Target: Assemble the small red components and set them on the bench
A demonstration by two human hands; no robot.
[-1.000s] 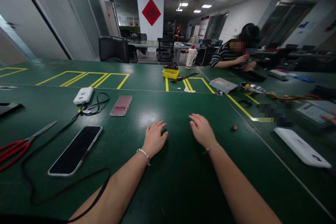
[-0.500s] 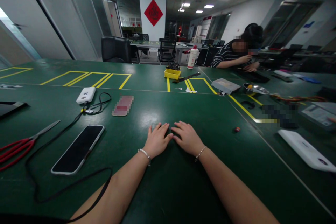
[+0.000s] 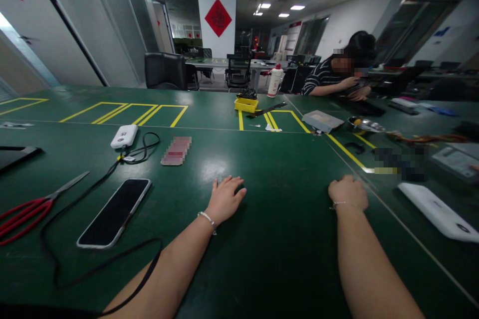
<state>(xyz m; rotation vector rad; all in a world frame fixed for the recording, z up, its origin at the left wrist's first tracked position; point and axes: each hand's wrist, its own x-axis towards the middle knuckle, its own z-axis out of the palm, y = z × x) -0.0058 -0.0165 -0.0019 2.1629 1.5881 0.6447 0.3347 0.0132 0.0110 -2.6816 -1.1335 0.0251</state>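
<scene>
My left hand point(image 3: 226, 199) lies palm down on the green table point(image 3: 277, 259), its fingers spread and nothing in it. Farther right, my right hand point(image 3: 349, 192) rests on the table with its fingers curled under. It covers the spot where a small red object lay; that object is now hidden, and I cannot see what the fingers hold. A white power bank point(image 3: 436, 212) lies to the right of this hand. To the left of my left hand are a phone with a dark screen point(image 3: 115, 212) and a pinkish, blurred phone-like slab point(image 3: 177, 151).
Red-handled scissors point(image 3: 28, 214), a black cable point(image 3: 84, 192) and a white device point(image 3: 124, 136) are on the left. Farther back stand a yellow bin point(image 3: 246, 104) and a white bottle point(image 3: 275, 81). A grey box point(image 3: 322, 121) lies before a person in a striped shirt point(image 3: 325, 77).
My right hand has moved right, away from my left hand, and its fingers have curled in over the small red object's spot. My left hand has stayed in place.
</scene>
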